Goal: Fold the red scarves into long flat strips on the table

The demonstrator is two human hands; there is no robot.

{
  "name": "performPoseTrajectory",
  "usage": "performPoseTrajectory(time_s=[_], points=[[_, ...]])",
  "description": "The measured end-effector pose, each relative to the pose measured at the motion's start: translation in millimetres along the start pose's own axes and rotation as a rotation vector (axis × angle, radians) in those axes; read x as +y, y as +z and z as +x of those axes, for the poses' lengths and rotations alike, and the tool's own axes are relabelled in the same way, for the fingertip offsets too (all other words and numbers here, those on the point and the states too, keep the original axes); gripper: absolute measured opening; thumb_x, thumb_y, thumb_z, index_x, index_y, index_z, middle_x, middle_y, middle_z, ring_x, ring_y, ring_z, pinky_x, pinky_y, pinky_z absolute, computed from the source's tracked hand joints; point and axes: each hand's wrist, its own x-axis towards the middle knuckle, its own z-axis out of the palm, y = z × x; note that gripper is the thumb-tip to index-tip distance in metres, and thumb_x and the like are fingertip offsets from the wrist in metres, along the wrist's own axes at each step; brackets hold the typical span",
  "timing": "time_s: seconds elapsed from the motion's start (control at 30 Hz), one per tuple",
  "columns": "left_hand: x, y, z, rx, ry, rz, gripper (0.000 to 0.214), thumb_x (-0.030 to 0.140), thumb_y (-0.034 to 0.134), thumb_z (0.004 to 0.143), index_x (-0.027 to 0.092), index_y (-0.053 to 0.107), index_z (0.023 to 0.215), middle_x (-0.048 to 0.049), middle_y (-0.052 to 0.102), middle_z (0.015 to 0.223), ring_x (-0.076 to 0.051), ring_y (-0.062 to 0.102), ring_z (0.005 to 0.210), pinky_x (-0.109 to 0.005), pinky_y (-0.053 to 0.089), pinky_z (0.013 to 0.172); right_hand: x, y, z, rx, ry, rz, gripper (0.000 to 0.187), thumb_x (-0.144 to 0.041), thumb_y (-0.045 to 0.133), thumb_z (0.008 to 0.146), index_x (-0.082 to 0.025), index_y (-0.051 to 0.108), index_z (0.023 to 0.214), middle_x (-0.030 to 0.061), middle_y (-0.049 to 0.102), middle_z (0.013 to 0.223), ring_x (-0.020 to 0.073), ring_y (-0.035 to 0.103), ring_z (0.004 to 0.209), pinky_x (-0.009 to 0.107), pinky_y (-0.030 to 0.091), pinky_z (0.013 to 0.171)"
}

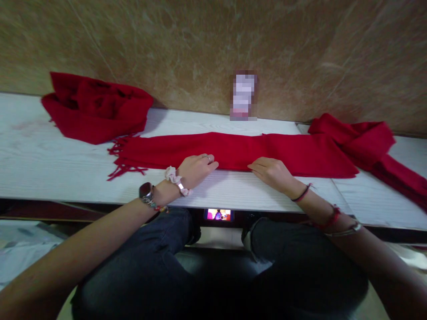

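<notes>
A red scarf (233,149) lies flat and folded lengthwise along the white bench, its fringed end toward the left. My left hand (197,170) rests at the scarf's near edge, fingers bent and closed on the cloth. A short way to the right, my right hand (271,172) pinches the same near edge between thumb and fingers. At the right, a loosely bunched stretch of red cloth (360,138) overlaps the scarf's end and trails off to the right edge; whether it is the same piece cannot be made out.
A crumpled heap of red cloth (100,111) sits at the back left against the brown marbled wall (187,53). A blurred-out, upright item (243,95) stands at the wall. The white bench (66,178) runs across. Below its front edge a lit phone screen (219,214) shows.
</notes>
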Motion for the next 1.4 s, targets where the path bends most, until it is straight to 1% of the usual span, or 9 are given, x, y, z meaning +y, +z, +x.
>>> performPoseTrajectory(time_s=[0.17,0.33,0.47,0.7,0.8,0.93,1.1,1.3,1.4], points=[[1.5,1.9,-1.5,0.049,0.008,0.017,0.023,0.011,0.040,0.086,0.018,0.061,0.089,-0.0048,0.058,0.087,-0.015,0.053,0.080,-0.023,0.038,0.053,0.0,-0.1,-3.0,0.034,-0.028,-0.047,0.029,-0.017,0.037,0.089,-0.014,0.066,0.086,0.0085,0.064,0.078,0.0163,0.055,0.073,0.028,0.040,0.065],[6.8,3.9,-1.0,0.042,-0.010,0.023,0.023,0.011,0.040,0.086,0.019,0.060,0.095,-0.0072,0.057,0.090,-0.018,0.052,0.084,-0.025,0.040,0.053,4.1,3.8,-10.8,0.103,-0.025,-0.134,0.030,-0.017,0.038,0.089,-0.016,0.065,0.077,0.0058,0.060,0.069,0.0154,0.049,0.066,0.029,0.034,0.064],[11.2,6.3,0.5,0.087,0.045,0.050,0.025,0.009,0.042,0.085,0.018,0.058,0.101,-0.0076,0.058,0.094,-0.018,0.053,0.086,-0.027,0.041,0.057,4.6,7.1,-11.5,0.126,-0.037,-0.159,0.029,-0.016,0.039,0.089,-0.016,0.064,0.075,0.0048,0.058,0.067,0.0153,0.047,0.065,0.030,0.032,0.066],[9.7,8.8,0.0,0.119,0.070,0.102,0.023,0.009,0.042,0.086,0.018,0.061,0.095,-0.0062,0.059,0.085,-0.016,0.053,0.080,-0.025,0.040,0.056,5.6,2.8,-12.4,0.103,-0.027,-0.135,0.027,-0.016,0.039,0.089,-0.015,0.064,0.078,0.0053,0.059,0.070,0.0161,0.048,0.069,0.030,0.031,0.067],[8.9,11.0,0.1,0.155,0.084,0.110,0.022,0.010,0.042,0.086,0.018,0.061,0.094,-0.0057,0.058,0.083,-0.016,0.053,0.079,-0.025,0.040,0.056,9.2,1.9,-16.8,0.120,-0.035,-0.137,0.027,-0.016,0.039,0.089,-0.015,0.064,0.079,0.0049,0.059,0.069,0.0157,0.049,0.069,0.030,0.031,0.067],[8.2,13.6,1.0,0.237,0.112,0.123,0.019,0.011,0.045,0.085,0.017,0.061,0.091,-0.0046,0.057,0.079,-0.016,0.052,0.074,-0.025,0.039,0.053,11.5,3.9,-18.5,0.153,-0.033,-0.154,0.029,-0.016,0.040,0.089,-0.015,0.064,0.074,0.0039,0.057,0.064,0.0153,0.046,0.065,0.030,0.030,0.066],[7.1,14.3,1.9,0.275,0.105,0.125,0.018,0.012,0.044,0.085,0.017,0.062,0.085,-0.0039,0.055,0.074,-0.015,0.051,0.071,-0.024,0.038,0.052,10.0,4.0,-16.0,0.179,-0.060,-0.182,0.027,-0.015,0.042,0.088,-0.015,0.062,0.069,0.0031,0.055,0.061,0.0152,0.044,0.062,0.030,0.029,0.065],[4.3,15.9,1.8,0.276,0.105,0.091,0.018,0.012,0.045,0.085,0.017,0.062,0.090,-0.0044,0.058,0.082,-0.015,0.053,0.075,-0.025,0.040,0.057,14.2,0.3,-19.9,0.141,-0.088,-0.163,0.022,-0.014,0.044,0.087,-0.014,0.063,0.077,0.0039,0.057,0.067,0.0153,0.047,0.068,0.029,0.029,0.067],[3.1,16.8,1.1,0.255,0.094,0.064,0.021,0.010,0.044,0.085,0.017,0.061,0.094,-0.0045,0.059,0.088,-0.015,0.054,0.078,-0.025,0.041,0.059,17.7,0.3,-23.3,0.127,-0.089,-0.152,0.024,-0.013,0.042,0.087,-0.014,0.064,0.078,0.0043,0.058,0.068,0.0153,0.047,0.068,0.029,0.029,0.067]])
